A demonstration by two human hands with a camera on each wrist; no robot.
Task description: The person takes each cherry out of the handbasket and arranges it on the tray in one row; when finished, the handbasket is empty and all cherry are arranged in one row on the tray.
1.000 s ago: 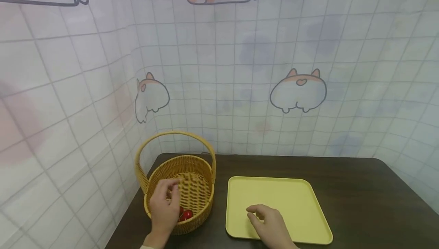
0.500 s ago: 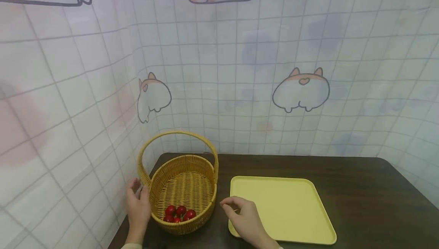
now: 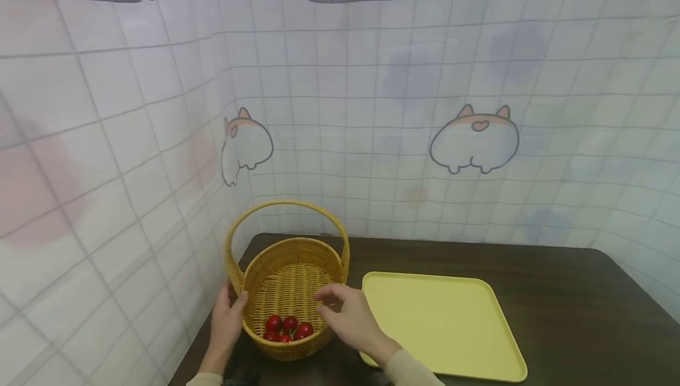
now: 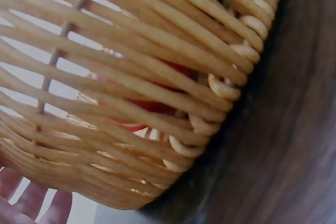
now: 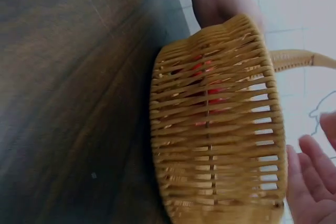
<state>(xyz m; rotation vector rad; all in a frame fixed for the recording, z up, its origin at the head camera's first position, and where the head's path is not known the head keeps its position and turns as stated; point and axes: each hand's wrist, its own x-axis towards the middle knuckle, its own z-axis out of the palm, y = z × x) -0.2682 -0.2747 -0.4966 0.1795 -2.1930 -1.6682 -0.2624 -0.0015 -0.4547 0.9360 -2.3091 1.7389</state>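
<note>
On the surface (image 3: 558,291), bracing basket (image 3: 289,283) with left hand (image 3: 228,321); right hand (image 3: 347,318) open, reaching beside cherries (image 3: 288,328). Next, probably pinching one gently.

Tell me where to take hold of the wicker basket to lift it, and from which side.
Probably best: take the wicker basket by the top of its arched handle, coming from above. The arch stands upright and free. The left hand holds the left rim; the right hand is at the right rim. The red fruits lie low inside.
</note>
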